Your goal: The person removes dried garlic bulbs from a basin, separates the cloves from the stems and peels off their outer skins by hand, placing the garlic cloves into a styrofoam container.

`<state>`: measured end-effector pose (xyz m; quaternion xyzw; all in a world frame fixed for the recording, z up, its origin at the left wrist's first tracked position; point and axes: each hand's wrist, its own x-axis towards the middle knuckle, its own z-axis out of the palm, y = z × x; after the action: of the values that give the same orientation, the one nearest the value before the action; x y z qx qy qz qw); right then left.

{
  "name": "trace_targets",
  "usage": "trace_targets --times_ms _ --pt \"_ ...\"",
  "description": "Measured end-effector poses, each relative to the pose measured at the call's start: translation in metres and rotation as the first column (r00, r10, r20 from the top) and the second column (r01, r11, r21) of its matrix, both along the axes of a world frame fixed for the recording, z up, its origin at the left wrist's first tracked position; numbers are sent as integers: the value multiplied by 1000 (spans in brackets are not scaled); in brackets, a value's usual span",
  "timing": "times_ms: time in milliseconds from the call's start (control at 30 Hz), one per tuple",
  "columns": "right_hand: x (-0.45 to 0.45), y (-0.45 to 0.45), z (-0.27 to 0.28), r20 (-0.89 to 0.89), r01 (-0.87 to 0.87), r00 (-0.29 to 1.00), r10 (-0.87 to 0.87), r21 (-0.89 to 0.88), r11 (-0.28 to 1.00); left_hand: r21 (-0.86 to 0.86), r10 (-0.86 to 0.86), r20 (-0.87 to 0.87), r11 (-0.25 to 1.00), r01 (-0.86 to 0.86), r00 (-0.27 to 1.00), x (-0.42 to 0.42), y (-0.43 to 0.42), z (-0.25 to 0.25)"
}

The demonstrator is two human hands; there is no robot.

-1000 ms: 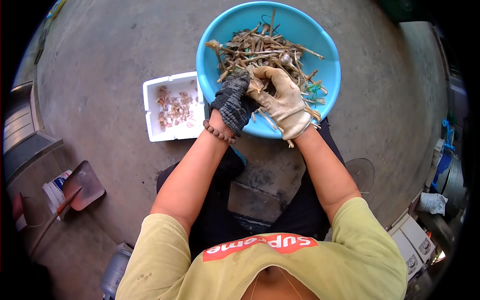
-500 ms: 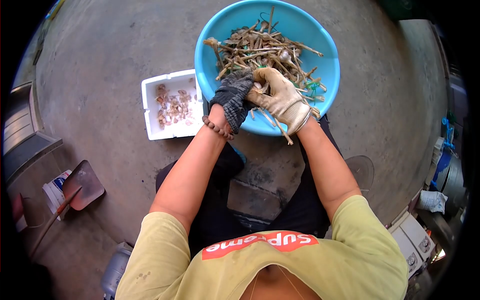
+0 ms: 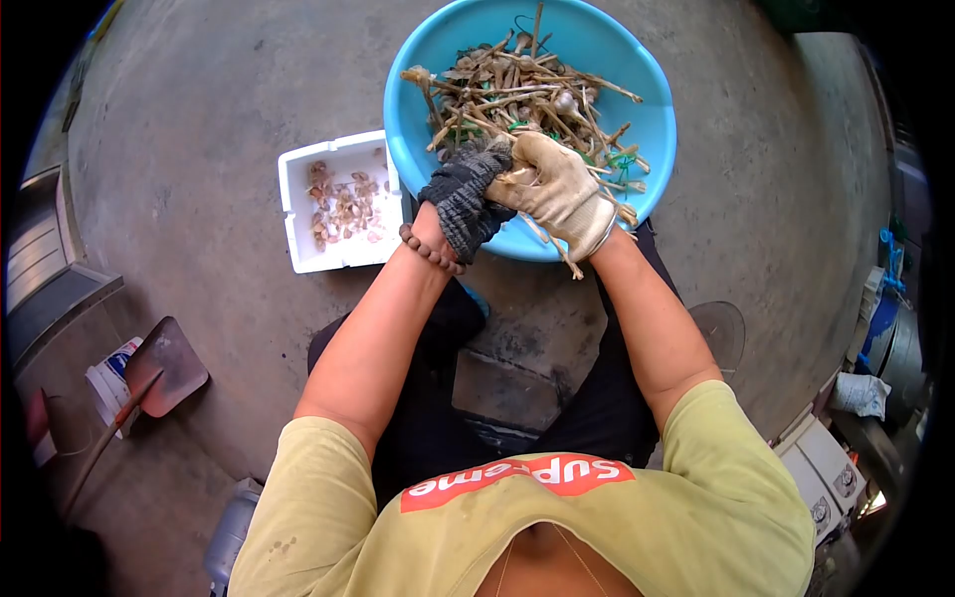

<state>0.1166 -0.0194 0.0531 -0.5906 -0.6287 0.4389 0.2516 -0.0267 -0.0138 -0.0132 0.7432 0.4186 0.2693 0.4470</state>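
Observation:
My left hand (image 3: 465,197), in a dark grey knit glove, meets my right hand (image 3: 559,191), in a cream glove, over the near edge of a blue basin (image 3: 652,109). Fingers of both are closed around a pale garlic bulb (image 3: 524,175), mostly covered by the gloves. Dry garlic stalks and bulbs (image 3: 517,95) are heaped in the basin, with bits of green string among them. A stalk (image 3: 560,254) sticks out below my right hand. Left of the basin, a white foam box (image 3: 301,239) holds loose garlic cloves (image 3: 348,209).
At the left, a shovel (image 3: 167,368) leans by a white bucket (image 3: 107,390). A grey cylinder (image 3: 232,532) stands at the lower left. On the right are a round floor cover (image 3: 720,333), a white bag (image 3: 859,395) and a white two-burner stove (image 3: 821,473).
Both hands have drawn closer together around the bulb, covering more of it. The basin and foam box appear slightly higher and further left in view.

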Motion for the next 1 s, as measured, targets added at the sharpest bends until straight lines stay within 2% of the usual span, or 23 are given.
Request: trace_targets --times_ms 33,100,133,200,233,300,367,433,500,567,667,700,767,800,833,900,1000 --pt "-1 -1 -2 0 1 1000 -1 -1 1000 -1 -1 0 1000 1 1000 -2 0 -3" --pt "-4 -4 -4 -41 11 999 -2 221 975 189 -33 -110 981 53 993 -5 1 -12" --pt "-4 -4 -3 -41 10 999 -1 221 975 189 -32 -110 981 53 993 -4 4 -13" --pt "-2 -4 2 -24 25 999 -24 52 998 -173 -72 -74 983 58 995 -1 7 -15" --pt "-2 -3 5 -25 23 999 -22 55 998 -169 -70 -75 984 56 995 -1 7 -5" --pt "-1 0 10 -175 75 984 -41 189 979 -86 50 71 995 -44 996 -1 7 23" --pt "2 0 5 -239 81 971 -29 211 974 -96 87 74 992 -80 993 -3 7 19" --pt "3 -2 7 -519 112 830 -205 -205 972 -108 130 76 987 -122 989 -3 6 23" --pt "4 -1 9 -488 97 854 -179 -189 977 -409 220 231 906 -111 948 2 6 41" --pt "3 0 4 -494 159 832 -253 -225 961 -386 209 217 916 -112 954 1 7 32" --pt "2 1 8 -580 121 774 -255 -260 958 -311 172 174 944 -112 970 -4 11 13" --pt "1 1 7 -580 119 775 -253 -259 958 -286 162 159 952 -111 974 -5 11 7" --pt "0 1 4 -253 -32 965 65 130 991 -295 125 119 952 -85 985 -5 11 14" --pt "2 1 5 -312 -33 950 -1 -103 994 -308 84 79 950 -56 993 -5 10 16" --pt "3 2 8 -312 -31 950 -4 -106 994 -310 82 79 949 -54 994 -5 10 16" --pt "8 5 11 -181 -110 981 69 -229 967 10 -122 -152 992 125 981 -3 9 16" --pt "8 5 12 -171 -129 981 96 -193 973 -28 -142 -164 990 139 976 -2 8 37"
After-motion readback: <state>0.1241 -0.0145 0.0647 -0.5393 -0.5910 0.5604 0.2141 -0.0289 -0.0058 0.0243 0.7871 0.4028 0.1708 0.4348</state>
